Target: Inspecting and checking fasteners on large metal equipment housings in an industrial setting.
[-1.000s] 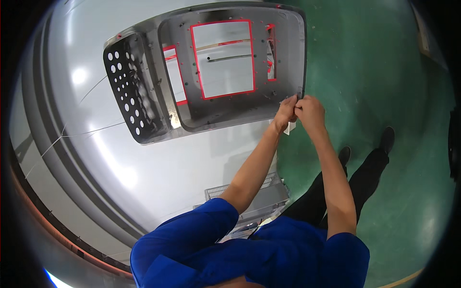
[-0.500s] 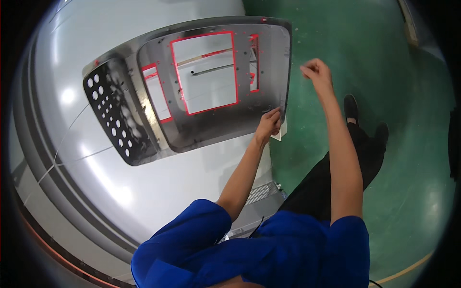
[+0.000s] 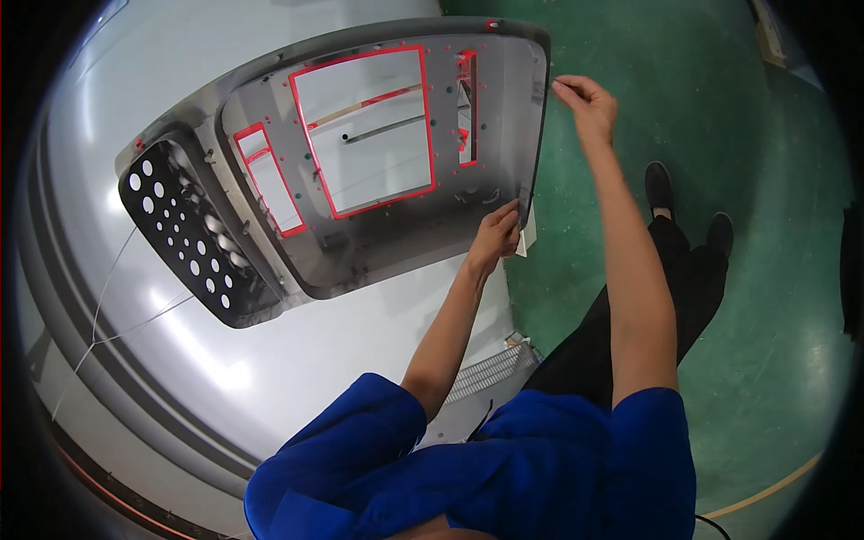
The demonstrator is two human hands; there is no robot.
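Observation:
A large grey moulded panel (image 3: 378, 236) is tilted in front of me, with a red-edged square cutout in its middle and narrower red-edged cutouts on either side. A black section (image 3: 166, 225) with many round holes forms its left end. My left hand (image 3: 498, 232) grips the panel's near right corner, thumb and fingers closed on the rim. My right hand (image 3: 589, 108) is beside the far part of the panel's right edge, fingers pinched together. Its fingertips are very close to that edge; I cannot tell whether they touch it. Anything between them is too small to make out.
A glossy white curved surface (image 3: 360, 328) lies beneath and left of the panel. Through the square cutout show a dark rod (image 3: 387, 129) and a pale bar with red on it. Green floor (image 3: 774, 297) spreads to the right. A grey perforated vent (image 3: 490, 371) is near my waist.
The panel has shifted left and tilted somewhat, and my left hand has moved slightly left with it. My right hand has moved up and left, its fingertips now close to the panel's edge.

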